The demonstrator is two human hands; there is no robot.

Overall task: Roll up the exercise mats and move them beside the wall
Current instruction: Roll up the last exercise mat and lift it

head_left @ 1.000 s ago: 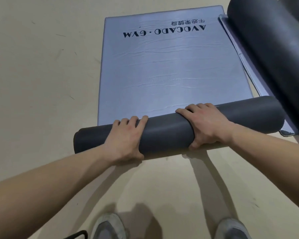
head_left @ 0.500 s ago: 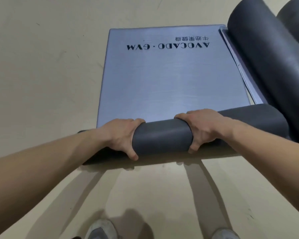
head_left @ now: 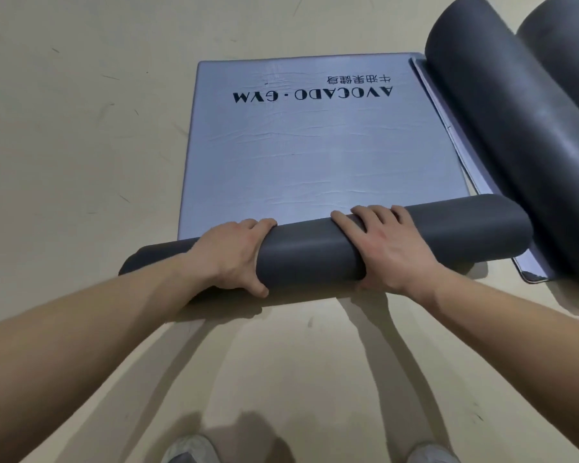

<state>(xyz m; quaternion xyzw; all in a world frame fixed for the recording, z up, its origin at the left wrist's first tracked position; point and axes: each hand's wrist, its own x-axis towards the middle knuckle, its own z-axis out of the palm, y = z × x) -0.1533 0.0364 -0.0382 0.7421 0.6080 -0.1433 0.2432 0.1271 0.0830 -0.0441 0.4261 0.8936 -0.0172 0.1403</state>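
A silver-blue exercise mat [head_left: 301, 155] printed "AVOCADO · GYM" lies flat on the floor ahead of me. Its near end is wound into a dark grey roll [head_left: 311, 253] lying across the view. My left hand [head_left: 234, 255] grips the roll left of centre, fingers over the top and thumb under the near side. My right hand [head_left: 381, 248] grips it right of centre, fingers spread over the top. The roll's left part is partly hidden behind my left forearm.
A larger rolled dark grey mat [head_left: 515, 135] lies at the right on another flat mat's edge [head_left: 528, 272], close to the roll's right end. A further roll [head_left: 569, 45] shows at the top right. Beige floor [head_left: 81, 128] spreads left. My shoes [head_left: 188, 451] stand below.
Both hands pushed the roll forward over the flat mat, so the roll is thicker and less flat mat shows. My fingers have re-gripped over its top.
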